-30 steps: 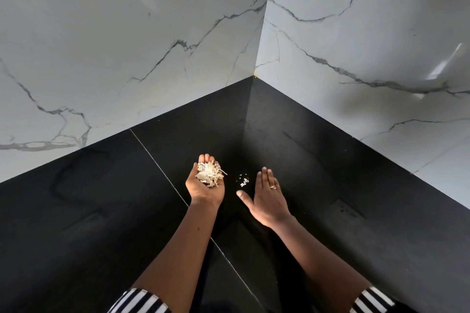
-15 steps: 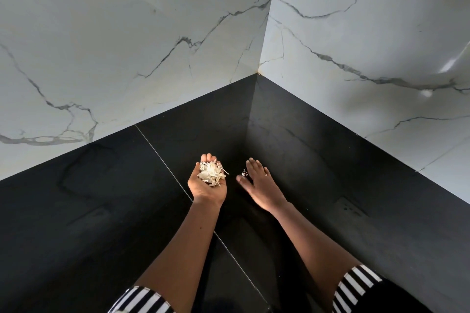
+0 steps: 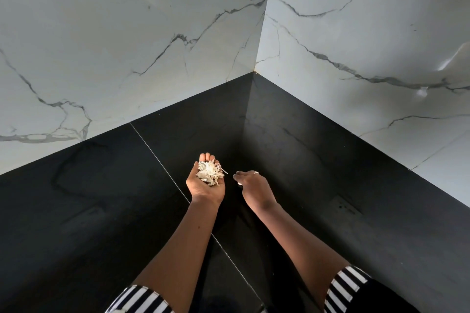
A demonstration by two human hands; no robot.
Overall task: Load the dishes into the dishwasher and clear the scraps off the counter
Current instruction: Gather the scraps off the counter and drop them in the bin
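My left hand [image 3: 204, 189] is cupped palm up above the black counter [image 3: 101, 211], holding a heap of pale, shredded scraps [image 3: 209, 175]. Just to its right, my right hand [image 3: 251, 185] is palm down with its fingers curled together near the counter's corner. A small white scrap [image 3: 239, 184] shows pinched at its thumb and fingertips. The counter under that hand is hidden. No dishes or dishwasher are in view.
The counter runs into a corner between two white marble walls [image 3: 127, 46] with grey veins. A thin seam [image 3: 157, 160] crosses the counter diagonally, passing under my left arm. Striped sleeves show at the bottom edge.
My right hand went from lying flat beside a few small scraps to sliding over them and curling its fingers shut there. The left hand kept still with its heap.
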